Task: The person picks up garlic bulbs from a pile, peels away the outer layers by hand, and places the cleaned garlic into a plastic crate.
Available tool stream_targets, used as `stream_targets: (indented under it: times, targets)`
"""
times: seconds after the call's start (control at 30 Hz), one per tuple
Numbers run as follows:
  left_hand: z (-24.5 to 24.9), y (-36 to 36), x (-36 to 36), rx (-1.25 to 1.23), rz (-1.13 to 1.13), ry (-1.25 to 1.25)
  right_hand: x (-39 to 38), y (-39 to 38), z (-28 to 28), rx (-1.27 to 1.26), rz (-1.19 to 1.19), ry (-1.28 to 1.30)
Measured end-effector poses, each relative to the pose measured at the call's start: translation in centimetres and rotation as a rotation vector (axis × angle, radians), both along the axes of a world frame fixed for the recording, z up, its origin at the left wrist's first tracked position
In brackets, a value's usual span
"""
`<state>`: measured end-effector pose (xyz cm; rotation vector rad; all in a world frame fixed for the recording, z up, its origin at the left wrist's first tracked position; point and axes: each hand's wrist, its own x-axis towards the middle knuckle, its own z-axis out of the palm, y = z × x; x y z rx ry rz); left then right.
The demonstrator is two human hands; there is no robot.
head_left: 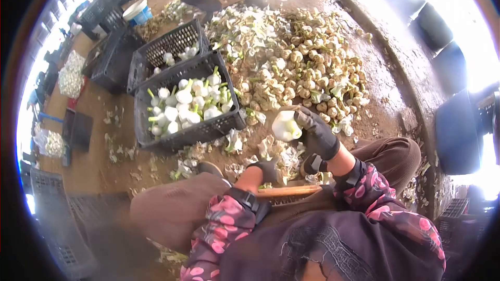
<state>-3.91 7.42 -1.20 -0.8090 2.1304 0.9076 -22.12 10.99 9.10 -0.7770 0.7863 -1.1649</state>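
My right hand (319,134), in a dark glove, is closed around a large white garlic bulb (285,126) above the heap of peelings. My left hand (267,170), also in a dark glove, is lower and to the left, near the loose peelings (289,160) between my legs. Its fingers blend into the dark, so I cannot make out their pose or anything in them. Just below it, a wooden bar (289,191) lies across my lap. Beyond my hands spreads a pile of unpeeled garlic (307,67). To the left, a black crate (190,138) holds several white bulbs with green stems.
Behind the crate stands another black crate (166,47) with a few bulbs. Pale skins (242,28) cover the ground ahead. A white and blue bucket (137,11) and net bags of garlic (72,75) are farther left. A concrete ledge (393,60) runs along the right.
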Motion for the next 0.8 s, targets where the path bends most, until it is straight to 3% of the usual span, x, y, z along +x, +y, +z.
stream_targets:
  times: [0.03, 0.13, 0.17, 0.2, 0.27, 0.4, 0.43, 0.47, 0.53, 0.6, 0.67, 0.8]
  targets:
    - [0.4, -0.2, 0.2, -0.201, 0.114, 0.084, -0.6, -0.3, -1.9, -0.028, -0.101, -0.005]
    - [4.7, -2.2, 0.5, -0.31, 0.654, 0.243, -1.4, -0.4, -4.2, -0.087, -0.217, 0.037]
    - [1.0, -2.9, 1.5, 0.162, 0.9, 0.873, -0.8, -0.4, -3.1, -0.038, -0.218, 0.019]
    - [4.3, -2.6, 1.4, 0.652, 1.044, 0.992, -0.9, -0.4, -3.2, -0.056, -0.168, 0.088]
    - [8.7, -1.1, 0.2, 1.116, 1.142, 1.193, -0.4, -0.7, -4.4, -0.253, -0.167, 0.379]
    - [5.5, -0.6, -0.5, 0.837, 1.146, 1.241, 0.7, -1.1, -4.4, -0.36, -0.227, 0.6]
    - [3.9, -0.6, -0.8, 0.516, 1.145, 1.224, 0.5, -1.0, -3.4, -0.456, -0.362, 0.995]
    - [3.1, -0.4, -1.2, 0.2, 1.126, 1.189, 0.8, -0.7, -2.1, -0.457, -0.364, 0.995]
    - [4.0, 0.3, -1.5, 0.179, 1.149, 1.206, 1.5, 0.0, -0.3, -0.365, -0.23, 1.395]
    - [4.2, 0.7, -1.3, -0.172, 1.002, 1.044, 1.7, 0.0, -0.7, -0.381, -0.27, 1.441]
    - [3.9, 0.6, -1.2, -0.148, 1.037, 1.03, 1.2, -0.8, -1.9, -0.54, -0.254, 1.429]
    - [3.3, 0.4, -1.1, -0.134, 0.983, 1.083, 1.6, -0.7, -2.0, -0.495, -0.289, 1.508]
